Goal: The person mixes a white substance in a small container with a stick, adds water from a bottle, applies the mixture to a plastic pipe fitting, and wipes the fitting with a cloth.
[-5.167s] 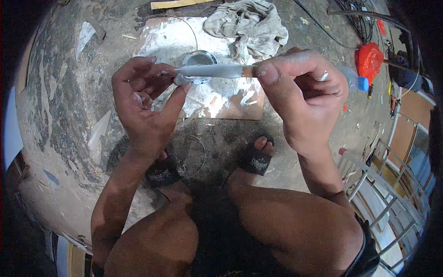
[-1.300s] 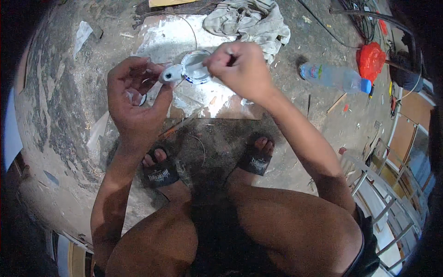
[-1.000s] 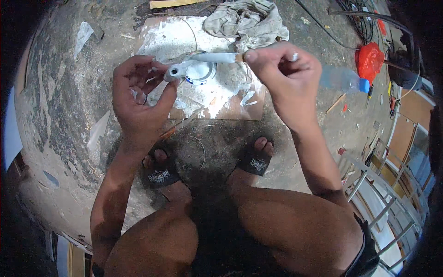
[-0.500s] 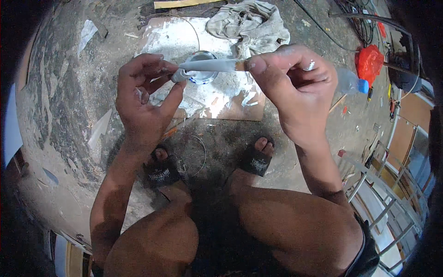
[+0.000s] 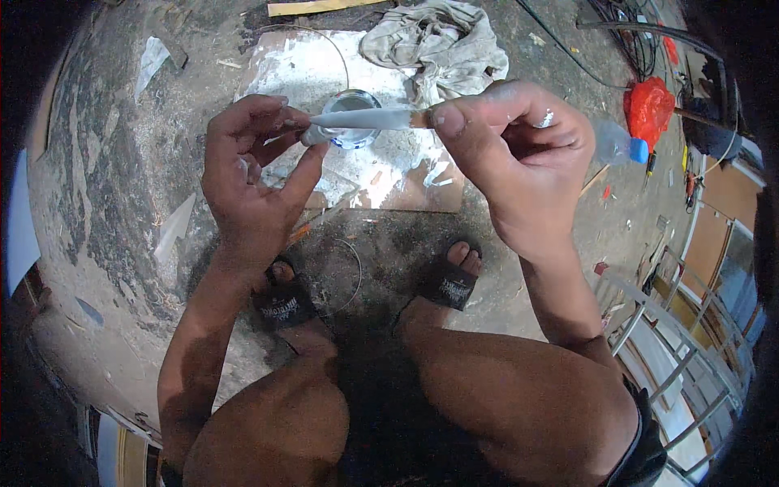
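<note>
In the head view, the right hand (image 5: 531, 150) pinches the wooden end of a brush (image 5: 369, 119) between thumb and index finger, its pale, coated bristles running out to the left until their tip meets the fingers of the other side. The left hand (image 5: 256, 170) has its thumb and fingertips drawn together around a small white piece (image 5: 312, 136), which sits just under the brush tip; whether the bristles touch it cannot be told. White smears mark the fingers of both hands. Behind the brush, and partly covered by it, an open round pot (image 5: 357, 144) with blue marks on its side stands on a board (image 5: 280, 69) splashed with white. Inside the pot there is pale, whitish paint (image 5: 351, 103); how full it is cannot be made out. To the right of the right hand, a clear plastic bottle (image 5: 613, 142) lies on its side on the concrete floor (image 5: 389, 227), its blue cap (image 5: 639, 151) on and much of its body hidden, so its contents cannot be judged. Just beyond the cap is a crumpled red plastic bag (image 5: 649, 114), its inside out of sight. A grey rag (image 5: 438, 45) lies bunched over the board's far right corner.
</note>
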A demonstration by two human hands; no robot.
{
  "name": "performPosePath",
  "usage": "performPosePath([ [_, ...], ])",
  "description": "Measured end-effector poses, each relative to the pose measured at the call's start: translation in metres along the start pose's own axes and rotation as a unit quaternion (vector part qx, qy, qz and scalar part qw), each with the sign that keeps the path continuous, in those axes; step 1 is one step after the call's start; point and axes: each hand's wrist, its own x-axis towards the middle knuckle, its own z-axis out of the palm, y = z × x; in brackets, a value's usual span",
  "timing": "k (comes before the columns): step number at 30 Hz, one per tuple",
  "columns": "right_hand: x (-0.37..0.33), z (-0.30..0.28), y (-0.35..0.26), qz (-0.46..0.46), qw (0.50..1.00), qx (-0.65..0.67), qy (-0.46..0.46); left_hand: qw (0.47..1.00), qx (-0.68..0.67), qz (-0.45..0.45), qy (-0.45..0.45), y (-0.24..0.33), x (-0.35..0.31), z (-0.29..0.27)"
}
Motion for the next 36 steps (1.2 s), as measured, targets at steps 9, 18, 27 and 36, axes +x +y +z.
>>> performPosePath([
  [9, 0.004, 0.005, 0.011, -0.036, 0.999, 0.002, 0.019, 1.000, 0.025, -0.005, -0.015, 0.000, -0.001, -0.004],
  [18, 0.013, 0.000, 0.070, -0.114, 0.962, -0.246, -0.026, 0.991, 0.111, -0.061, -0.043, -0.006, 0.000, -0.010],
  [27, 0.027, 0.019, 0.102, -0.144, 0.848, -0.442, -0.255, 0.982, 0.155, -0.077, -0.074, -0.004, 0.007, -0.006],
  [36, 0.021, 0.014, 0.096, -0.027, 0.948, -0.302, -0.100, 0.980, 0.176, -0.071, -0.067, -0.001, 0.007, -0.008],
])
